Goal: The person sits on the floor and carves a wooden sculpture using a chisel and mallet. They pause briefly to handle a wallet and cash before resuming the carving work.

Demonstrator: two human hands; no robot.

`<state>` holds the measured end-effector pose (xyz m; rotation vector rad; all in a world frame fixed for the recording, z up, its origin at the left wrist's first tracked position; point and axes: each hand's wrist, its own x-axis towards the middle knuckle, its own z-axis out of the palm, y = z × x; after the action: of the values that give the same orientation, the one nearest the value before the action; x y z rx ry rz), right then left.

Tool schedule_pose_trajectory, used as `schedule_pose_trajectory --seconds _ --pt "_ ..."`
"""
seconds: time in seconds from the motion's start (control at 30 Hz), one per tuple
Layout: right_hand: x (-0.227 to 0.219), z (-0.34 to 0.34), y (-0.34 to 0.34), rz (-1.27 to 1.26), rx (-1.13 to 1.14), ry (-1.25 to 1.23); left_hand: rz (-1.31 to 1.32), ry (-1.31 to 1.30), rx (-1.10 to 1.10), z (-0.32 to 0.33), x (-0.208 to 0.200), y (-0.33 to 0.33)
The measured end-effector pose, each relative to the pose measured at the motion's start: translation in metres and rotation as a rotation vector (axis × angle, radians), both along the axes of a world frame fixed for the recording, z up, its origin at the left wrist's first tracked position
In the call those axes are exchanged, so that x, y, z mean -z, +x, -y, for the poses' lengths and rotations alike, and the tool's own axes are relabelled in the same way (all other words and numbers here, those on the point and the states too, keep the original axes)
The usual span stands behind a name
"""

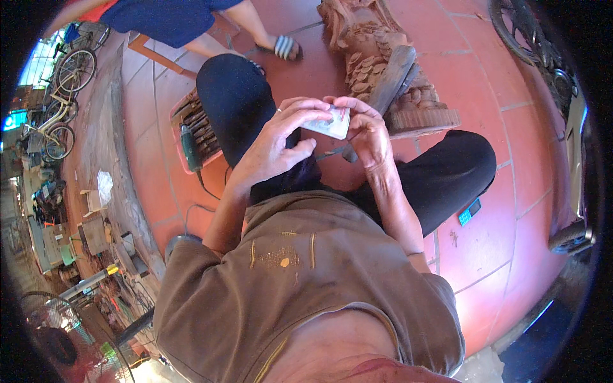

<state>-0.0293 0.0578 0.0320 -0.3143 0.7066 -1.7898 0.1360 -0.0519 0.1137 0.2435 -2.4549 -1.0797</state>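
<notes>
Over my lap, my left hand [279,142] and my right hand [370,133] hold a small flat pale rectangle with rounded corners [331,124] between them. It looks like a stack of cards, though its kind is not certain. The left fingers lie along its far edge and top, with the thumb apart on the near side. My right fingers curl at its right end. Beyond the hands stands a carved reddish-brown wooden piece [368,67], with a grey-brown length of wood [392,80] leaning across it.
Left of my knee is a pink basket [175,136] of long wooden-handled tools, with a green corded power tool [189,150]. A teal device [469,212] lies right. Another person's striped sandal [284,46] is ahead. Bicycles [60,121] and a fan [60,345] are left; a motorcycle wheel [514,32] is far right.
</notes>
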Motion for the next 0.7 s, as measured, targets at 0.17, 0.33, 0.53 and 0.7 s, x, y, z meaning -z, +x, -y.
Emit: schedule_pose_trajectory --seconds 0.17,0.33,0.53,0.7 --pt "-0.005 0.003 0.009 -0.146 -0.061 0.039 0.057 -0.323 -0.221 -0.001 0.007 0.009" --pt "-0.011 0.005 0.022 -0.355 -0.22 0.091 0.209 -0.417 -0.229 0.002 0.009 0.024" --pt "-0.006 0.0 0.034 -0.981 -0.248 0.285 0.211 -0.041 -0.523 -0.002 0.014 0.065" --pt "0.02 -0.001 0.056 -1.416 -0.37 0.238 0.162 0.329 -0.624 -0.028 0.029 0.093"
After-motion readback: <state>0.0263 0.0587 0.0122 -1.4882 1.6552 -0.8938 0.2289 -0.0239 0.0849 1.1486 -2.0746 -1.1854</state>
